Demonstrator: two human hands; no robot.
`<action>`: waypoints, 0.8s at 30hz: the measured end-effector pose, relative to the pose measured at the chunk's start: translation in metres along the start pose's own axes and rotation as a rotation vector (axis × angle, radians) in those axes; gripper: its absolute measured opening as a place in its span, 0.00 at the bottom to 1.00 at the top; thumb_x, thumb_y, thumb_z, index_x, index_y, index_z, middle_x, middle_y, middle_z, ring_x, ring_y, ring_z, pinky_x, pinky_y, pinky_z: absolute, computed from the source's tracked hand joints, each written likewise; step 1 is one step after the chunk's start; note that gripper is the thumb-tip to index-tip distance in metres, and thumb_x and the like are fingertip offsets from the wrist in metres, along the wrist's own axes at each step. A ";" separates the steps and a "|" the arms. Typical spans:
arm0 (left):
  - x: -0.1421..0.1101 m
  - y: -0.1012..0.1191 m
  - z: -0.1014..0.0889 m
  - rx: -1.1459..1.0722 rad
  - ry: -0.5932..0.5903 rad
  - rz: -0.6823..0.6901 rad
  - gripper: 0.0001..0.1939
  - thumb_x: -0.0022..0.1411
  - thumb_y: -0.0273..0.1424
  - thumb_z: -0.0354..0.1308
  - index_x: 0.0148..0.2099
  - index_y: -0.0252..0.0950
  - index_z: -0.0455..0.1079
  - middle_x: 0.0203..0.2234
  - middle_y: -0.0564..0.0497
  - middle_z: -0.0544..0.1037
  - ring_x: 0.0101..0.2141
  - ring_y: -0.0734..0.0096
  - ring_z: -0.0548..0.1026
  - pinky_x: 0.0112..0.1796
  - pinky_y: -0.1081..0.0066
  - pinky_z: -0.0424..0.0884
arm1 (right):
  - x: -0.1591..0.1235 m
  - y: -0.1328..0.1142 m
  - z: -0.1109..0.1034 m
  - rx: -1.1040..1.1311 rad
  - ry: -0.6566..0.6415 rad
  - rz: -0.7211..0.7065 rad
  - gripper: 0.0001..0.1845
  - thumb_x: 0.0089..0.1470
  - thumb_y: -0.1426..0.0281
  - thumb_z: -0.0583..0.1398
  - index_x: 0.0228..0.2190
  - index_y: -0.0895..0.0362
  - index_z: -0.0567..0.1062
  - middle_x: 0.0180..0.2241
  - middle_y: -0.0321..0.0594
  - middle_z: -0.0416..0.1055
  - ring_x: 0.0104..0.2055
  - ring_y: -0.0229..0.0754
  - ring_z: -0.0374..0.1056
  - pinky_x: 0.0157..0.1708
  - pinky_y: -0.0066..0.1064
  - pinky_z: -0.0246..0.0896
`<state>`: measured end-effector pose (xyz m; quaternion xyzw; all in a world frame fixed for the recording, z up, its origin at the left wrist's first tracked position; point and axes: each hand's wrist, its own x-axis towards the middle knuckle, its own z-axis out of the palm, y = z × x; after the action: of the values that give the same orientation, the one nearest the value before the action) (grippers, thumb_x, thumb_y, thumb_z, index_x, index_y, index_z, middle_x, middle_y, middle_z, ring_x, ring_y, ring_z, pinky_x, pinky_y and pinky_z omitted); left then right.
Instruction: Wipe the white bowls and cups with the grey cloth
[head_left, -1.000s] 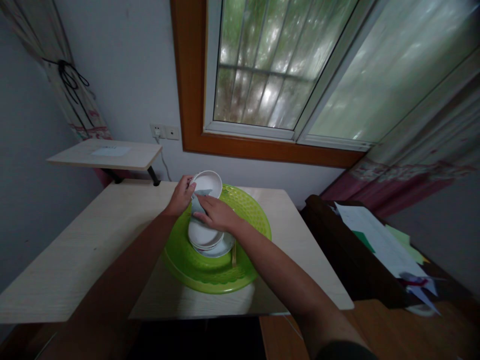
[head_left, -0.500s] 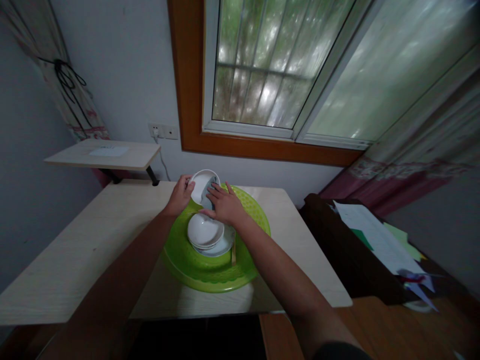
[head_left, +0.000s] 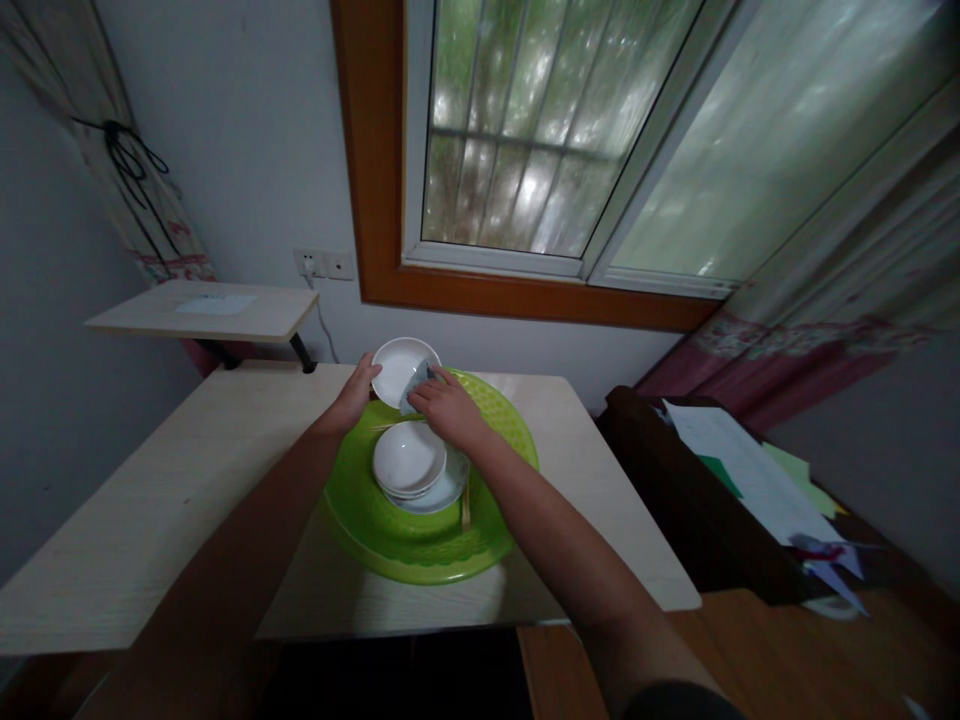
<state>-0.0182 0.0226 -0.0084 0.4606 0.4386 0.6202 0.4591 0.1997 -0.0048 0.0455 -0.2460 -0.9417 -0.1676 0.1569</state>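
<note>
Gripping a white bowl [head_left: 391, 368] by its rim above the green tray [head_left: 358, 538]

On my remote feed, the bowl tips toward the camera at the tray's far side, clamped by the left hand [head_left: 352, 397], thumb over the lip, the other fingers mostly hidden. The right hand [head_left: 448, 410] has its fingers on a grey cloth [head_left: 415, 384] inside the bowl; whether they pinch or only press, I cannot tell. I judge the bowl light, stiff, smooth and breakable, slicker if wet, so I would hold the rim, thumb inside, fingers beneath. Nearer the camera, a stack of white bowls [head_left: 408, 458] sits on a larger dish [head_left: 448, 488] beside a wooden utensil [head_left: 466, 512], all in the tray on a pale counter [head_left: 600, 500].
</note>
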 end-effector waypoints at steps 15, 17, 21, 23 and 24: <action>-0.008 0.016 0.003 0.199 -0.010 0.107 0.18 0.59 0.42 0.56 0.48 0.37 0.69 0.37 0.51 0.74 0.37 0.67 0.72 0.39 0.69 0.68 | -0.003 0.003 0.004 0.001 0.019 0.041 0.07 0.64 0.74 0.58 0.39 0.57 0.77 0.42 0.43 0.78 0.56 0.46 0.69 0.72 0.50 0.34; -0.007 0.016 0.002 0.323 -0.003 0.190 0.19 0.61 0.41 0.53 0.51 0.36 0.70 0.44 0.48 0.75 0.45 0.63 0.72 0.48 0.64 0.68 | -0.002 -0.001 0.007 0.023 0.002 0.056 0.08 0.63 0.75 0.58 0.39 0.58 0.78 0.43 0.44 0.78 0.55 0.47 0.70 0.72 0.49 0.35; -0.007 0.013 0.001 0.523 0.004 0.352 0.21 0.65 0.39 0.48 0.55 0.36 0.69 0.53 0.44 0.73 0.55 0.59 0.68 0.60 0.59 0.61 | 0.000 -0.016 0.012 0.144 -0.020 0.040 0.13 0.61 0.68 0.61 0.45 0.61 0.78 0.48 0.48 0.78 0.53 0.49 0.72 0.72 0.49 0.35; -0.009 0.013 0.001 0.572 0.011 0.399 0.21 0.67 0.39 0.47 0.57 0.37 0.69 0.54 0.43 0.72 0.57 0.59 0.66 0.62 0.58 0.58 | 0.001 -0.024 0.015 0.235 -0.013 0.028 0.24 0.62 0.59 0.60 0.53 0.63 0.74 0.53 0.53 0.75 0.56 0.51 0.70 0.71 0.50 0.37; -0.010 0.013 0.001 0.583 0.014 0.413 0.21 0.67 0.38 0.46 0.57 0.38 0.68 0.54 0.43 0.71 0.58 0.59 0.66 0.63 0.58 0.58 | 0.001 -0.028 0.016 0.289 -0.009 0.031 0.30 0.63 0.56 0.58 0.57 0.65 0.70 0.57 0.55 0.72 0.59 0.52 0.67 0.70 0.50 0.40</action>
<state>-0.0177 0.0109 0.0029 0.6471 0.4981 0.5515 0.1704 0.1807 -0.0209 0.0251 -0.2359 -0.9529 -0.0266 0.1889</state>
